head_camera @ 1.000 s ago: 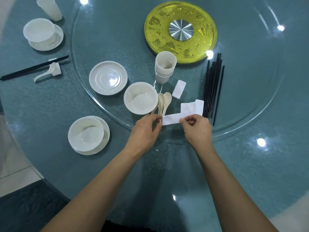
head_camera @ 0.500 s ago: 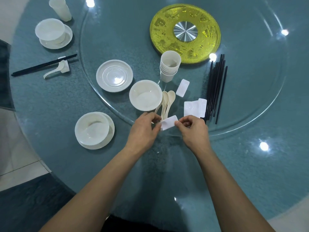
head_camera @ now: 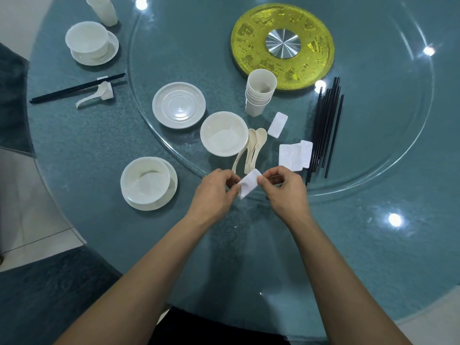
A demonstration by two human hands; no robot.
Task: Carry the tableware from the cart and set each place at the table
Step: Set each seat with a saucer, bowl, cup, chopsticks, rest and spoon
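My left hand (head_camera: 215, 192) and my right hand (head_camera: 283, 190) both pinch a small white chopstick rest (head_camera: 249, 186) just above the near edge of the glass turntable (head_camera: 373, 175). Behind them lie cream spoons (head_camera: 251, 150), a white bowl (head_camera: 224, 133), a plate (head_camera: 179, 105), stacked cups (head_camera: 260, 94), more white rests (head_camera: 295, 156) and one apart (head_camera: 277, 125), and black chopsticks (head_camera: 326, 130). A bowl on a plate (head_camera: 148, 186) stands at my near left.
A set place at the far left has a bowl on a plate (head_camera: 90, 46), a cup (head_camera: 102, 9), chopsticks (head_camera: 74, 88) and a spoon on a rest (head_camera: 99, 95). A yellow disc with a steel hub (head_camera: 282, 43) sits mid-table. A chair back (head_camera: 12, 105) is at left.
Both hands have drawn the white rest away from the pile beside the chopsticks toward me and tilted it. The view has shifted slightly to the left.
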